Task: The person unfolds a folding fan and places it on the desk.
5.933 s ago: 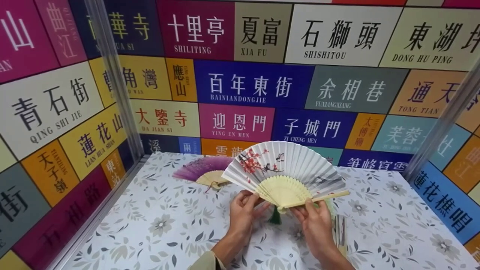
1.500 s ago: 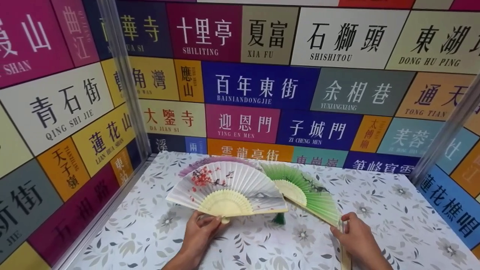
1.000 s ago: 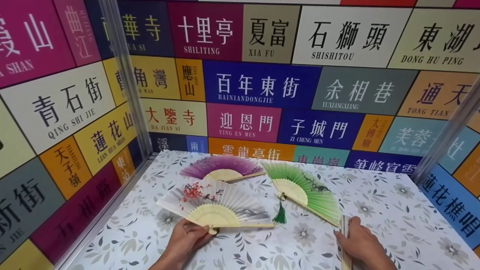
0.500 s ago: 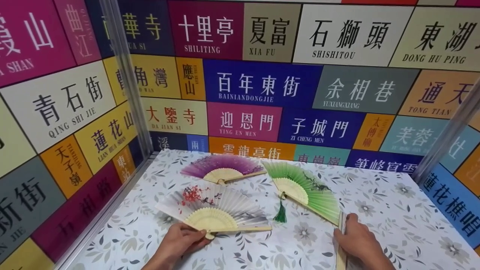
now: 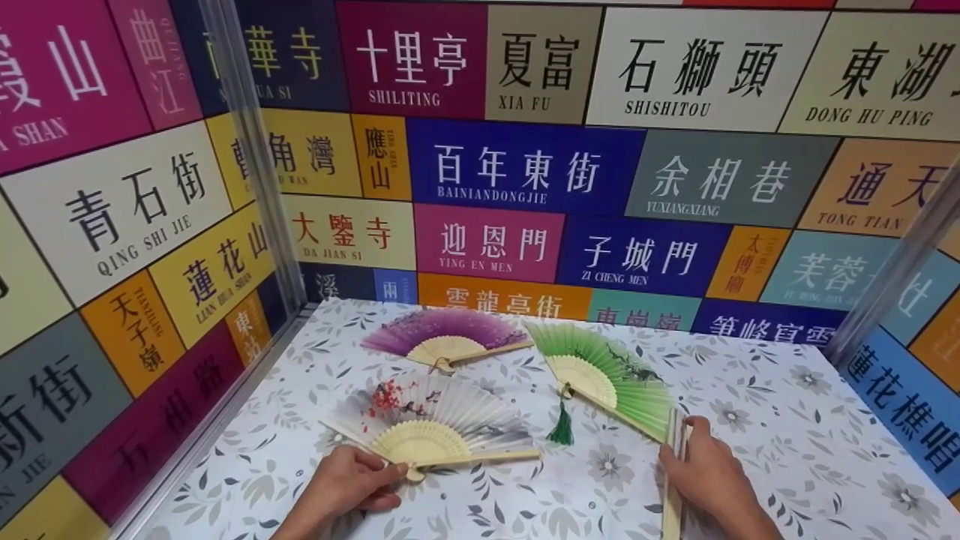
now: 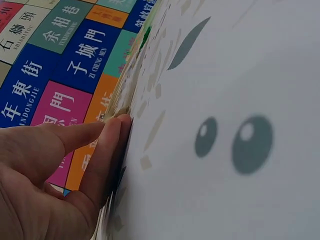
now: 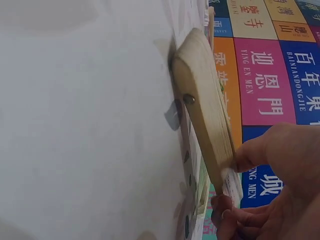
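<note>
A spread white fan with red blossoms and pale bamboo ribs lies low on the table at centre left. My left hand pinches its pivot end between thumb and fingers, as the left wrist view also shows with the hand close against the tabletop. On the right, my right hand holds a folded fan by its upper part. In the right wrist view that folded fan shows stacked bamboo ribs and a metal pivot, with thumb and fingers on either side of its paper end.
Behind the white fan lies an open purple fan. An open green fan with a dark green tassel lies just beyond the folded fan. The flower-print table is enclosed by walls of coloured name panels.
Earlier both hands held the white fan raised; it has come down to the left onto the table. My right hand left it for the folded fan, which has lately shifted slightly left.
</note>
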Tool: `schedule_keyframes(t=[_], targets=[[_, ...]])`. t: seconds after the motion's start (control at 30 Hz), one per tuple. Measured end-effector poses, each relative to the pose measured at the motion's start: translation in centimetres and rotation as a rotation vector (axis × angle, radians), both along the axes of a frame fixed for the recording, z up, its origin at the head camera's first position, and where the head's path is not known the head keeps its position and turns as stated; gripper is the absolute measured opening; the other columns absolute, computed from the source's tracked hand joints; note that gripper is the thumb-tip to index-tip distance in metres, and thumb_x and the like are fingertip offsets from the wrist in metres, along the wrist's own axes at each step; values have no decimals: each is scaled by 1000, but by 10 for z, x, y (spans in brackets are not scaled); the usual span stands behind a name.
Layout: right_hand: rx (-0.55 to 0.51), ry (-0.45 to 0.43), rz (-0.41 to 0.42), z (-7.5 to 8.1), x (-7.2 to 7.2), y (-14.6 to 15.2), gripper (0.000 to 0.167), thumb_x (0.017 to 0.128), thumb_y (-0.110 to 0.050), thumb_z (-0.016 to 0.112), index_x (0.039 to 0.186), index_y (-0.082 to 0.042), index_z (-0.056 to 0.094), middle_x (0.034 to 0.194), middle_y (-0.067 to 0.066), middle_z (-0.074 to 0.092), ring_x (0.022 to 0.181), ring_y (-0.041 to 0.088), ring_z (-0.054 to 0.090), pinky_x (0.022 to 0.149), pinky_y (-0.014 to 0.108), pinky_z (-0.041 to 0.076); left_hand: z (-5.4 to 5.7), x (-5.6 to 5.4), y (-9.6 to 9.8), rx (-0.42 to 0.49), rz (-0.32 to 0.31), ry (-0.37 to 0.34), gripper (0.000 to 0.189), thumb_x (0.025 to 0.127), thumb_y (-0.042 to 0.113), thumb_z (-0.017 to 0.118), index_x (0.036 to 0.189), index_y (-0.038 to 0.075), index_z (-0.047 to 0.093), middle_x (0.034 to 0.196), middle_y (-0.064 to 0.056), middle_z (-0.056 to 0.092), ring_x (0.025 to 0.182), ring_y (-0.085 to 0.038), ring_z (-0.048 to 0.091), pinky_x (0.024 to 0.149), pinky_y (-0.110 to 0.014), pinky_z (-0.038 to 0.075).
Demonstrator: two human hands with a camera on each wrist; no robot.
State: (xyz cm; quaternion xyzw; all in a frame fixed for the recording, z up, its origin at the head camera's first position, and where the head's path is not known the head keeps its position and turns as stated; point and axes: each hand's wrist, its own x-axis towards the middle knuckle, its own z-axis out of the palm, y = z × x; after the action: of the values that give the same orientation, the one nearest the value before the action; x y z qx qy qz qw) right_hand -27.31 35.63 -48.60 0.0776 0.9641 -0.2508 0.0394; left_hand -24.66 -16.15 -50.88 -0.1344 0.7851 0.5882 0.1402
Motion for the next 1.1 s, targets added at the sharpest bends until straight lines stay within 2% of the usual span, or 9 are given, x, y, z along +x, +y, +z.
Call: schedule_keyframes(t=[0.13, 0.27, 0.37, 0.5, 0.63, 0.73, 0.87, 1.0, 1.1], targets=[[-11, 7, -24, 4, 2, -2, 72, 106, -42, 60, 151, 6, 32, 114, 29, 69, 87, 31, 68, 72, 49, 57, 0, 1, 1, -26, 1, 28, 55, 86, 34, 94, 112, -2, 61, 89, -14, 79, 66, -15, 79, 62, -25, 66], [-68, 9, -57, 8, 3, -1, 64, 106, -48, 60, 142, 1, 40, 106, 14, 73, 81, 22, 66, 64, 37, 50, 1, -2, 6, -73, -49, 160, 47, 88, 42, 92, 96, 4, 65, 74, -7, 77, 57, -13, 72, 52, -22, 57], [-137, 35, -71, 12, 1, -2, 62, 106, -50, 61, 140, -1, 44, 111, 14, 74, 87, 22, 69, 66, 34, 51, 7, -7, 16, -84, -64, 287, 42, 91, 42, 88, 90, 7, 65, 70, -6, 75, 54, -14, 69, 49, -22, 52], [-194, 114, -88, 18, 0, -7, 59, 106, -52, 62, 139, -4, 51, 120, 17, 74, 103, 28, 72, 74, 35, 56, 20, -14, 37, -12, -83, 440, 35, 95, 33, 87, 92, 4, 68, 79, -12, 77, 61, -16, 73, 55, -26, 62], [-215, 238, -98, 22, -2, -16, 45, 107, -43, 64, 131, -5, 61, 123, 18, 75, 109, 31, 74, 85, 38, 60, 31, -24, 65, 61, -149, 577, 26, 97, 23, 84, 93, 1, 70, 85, -18, 77, 67, -16, 75, 61, -28, 67], [-231, 300, -89, 24, -5, -24, 37, 108, -37, 64, 125, -3, 66, 121, 19, 76, 108, 32, 75, 87, 38, 62, 35, -31, 87, 61, -203, 636, 21, 98, 20, 82, 94, 3, 71, 84, -16, 77, 68, -14, 74, 62, -25, 66], [-264, 337, -83, 26, -8, -34, 36, 109, -35, 64, 124, -3, 69, 120, 19, 77, 110, 31, 76, 89, 36, 62, 37, -40, 115, 44, -264, 676, 18, 98, 22, 83, 94, 7, 73, 83, -9, 78, 69, -10, 72, 64, -21, 64], [-315, 401, -91, 28, -9, -45, 32, 108, -33, 68, 122, -5, 73, 118, 15, 79, 108, 25, 77, 90, 25, 61, 38, -48, 143, 78, -319, 698, 16, 98, 23, 82, 97, 8, 76, 88, -11, 80, 72, -10, 72, 68, -21, 64], [-370, 456, -98, 31, -10, -54, 28, 106, -31, 71, 119, -7, 76, 114, 12, 81, 101, 18, 76, 82, 16, 60, 40, -54, 161, 104, -354, 702, 15, 99, 24, 81, 100, 9, 79, 90, -11, 81, 75, -9, 73, 69, -19, 63]])
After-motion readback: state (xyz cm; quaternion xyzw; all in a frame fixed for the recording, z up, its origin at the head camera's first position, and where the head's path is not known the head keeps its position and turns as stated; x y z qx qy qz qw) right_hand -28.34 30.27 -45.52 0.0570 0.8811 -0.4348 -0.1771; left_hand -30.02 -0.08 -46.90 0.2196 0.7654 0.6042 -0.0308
